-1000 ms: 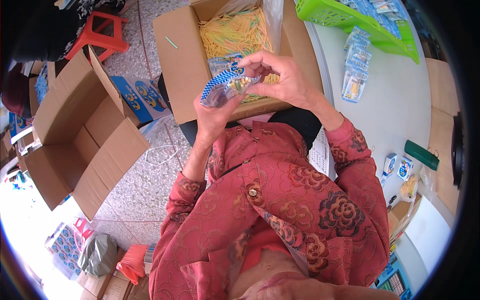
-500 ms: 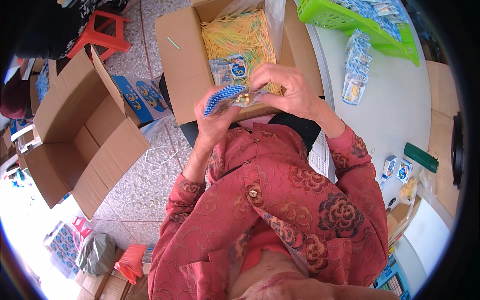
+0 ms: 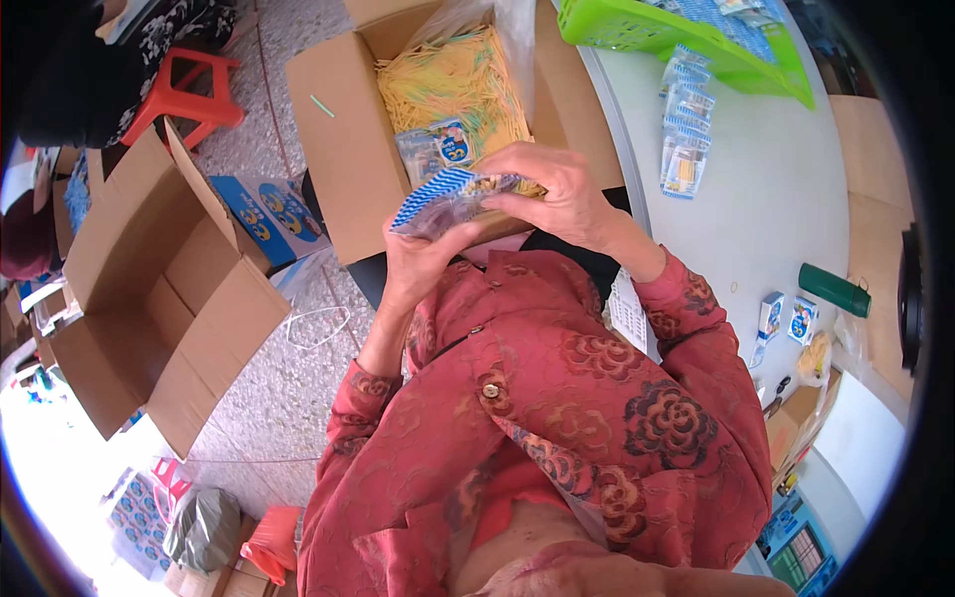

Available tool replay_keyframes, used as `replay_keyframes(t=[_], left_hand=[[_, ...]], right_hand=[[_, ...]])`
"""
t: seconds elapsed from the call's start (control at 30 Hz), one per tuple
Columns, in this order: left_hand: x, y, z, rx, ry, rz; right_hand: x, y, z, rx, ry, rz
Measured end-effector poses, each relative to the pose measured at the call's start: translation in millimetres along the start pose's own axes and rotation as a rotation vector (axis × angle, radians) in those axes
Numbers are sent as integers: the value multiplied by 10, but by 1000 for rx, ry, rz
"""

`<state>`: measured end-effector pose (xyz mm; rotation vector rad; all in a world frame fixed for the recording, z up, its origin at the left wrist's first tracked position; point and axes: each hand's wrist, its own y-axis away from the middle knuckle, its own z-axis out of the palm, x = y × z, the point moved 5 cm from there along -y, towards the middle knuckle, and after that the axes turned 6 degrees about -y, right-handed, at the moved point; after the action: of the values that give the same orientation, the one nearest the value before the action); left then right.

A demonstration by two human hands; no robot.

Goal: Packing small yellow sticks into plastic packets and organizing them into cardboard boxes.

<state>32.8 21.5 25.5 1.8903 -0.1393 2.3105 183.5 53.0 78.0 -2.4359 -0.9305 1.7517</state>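
Observation:
Above the near side of an open cardboard box (image 3: 338, 159), both my hands are at a small clear plastic packet (image 3: 435, 211) with a blue-and-white patterned edge. My left hand (image 3: 418, 267) is closed on its lower side, thumb along the front. At the packet's mouth, my right hand (image 3: 567, 199) is closed, thumb below and fingers above, on a bundle of thin yellowish sticks (image 3: 517, 185). How far the sticks reach into the packet is hard to see. Loose pastel sticks (image 3: 453, 85) fill the box, with some printed packets (image 3: 433, 147) lying on them.
To the right, a white table (image 3: 756, 209) carries a row of filled packets (image 3: 686, 124), a green basket (image 3: 637, 35) and a green cylinder (image 3: 834, 290). An empty carton (image 3: 169, 289) stands at left, near a red stool (image 3: 189, 95).
The view has shifted slightly. My right hand has closed in at the packet's mouth, its fingers now covering more of it, and the stick ends seen end-on before now show sideways.

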Motion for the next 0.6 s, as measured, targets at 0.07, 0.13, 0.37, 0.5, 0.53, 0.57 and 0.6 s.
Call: replay_keyframes(t=[0.07,0.13,0.37,0.5,0.53,0.57,0.6], left_hand=[[-64,14,34,13,58,16],[-181,7,3,150,135,-43],[-329,-41,235,179,396,-309],[-373,-50,239,128,412,-377],[-360,-47,225,112,358,-337],[-351,-35,220,106,361,-341],[-350,-24,197,104,362,-344]], right_hand=[[26,71,-53,30,-27,109],[68,129,-110,60,-58,217],[349,356,-259,178,-680,518],[374,504,-489,300,-728,505],[437,582,-598,297,-653,507],[495,676,-759,293,-575,509],[503,759,-908,288,-564,514]])
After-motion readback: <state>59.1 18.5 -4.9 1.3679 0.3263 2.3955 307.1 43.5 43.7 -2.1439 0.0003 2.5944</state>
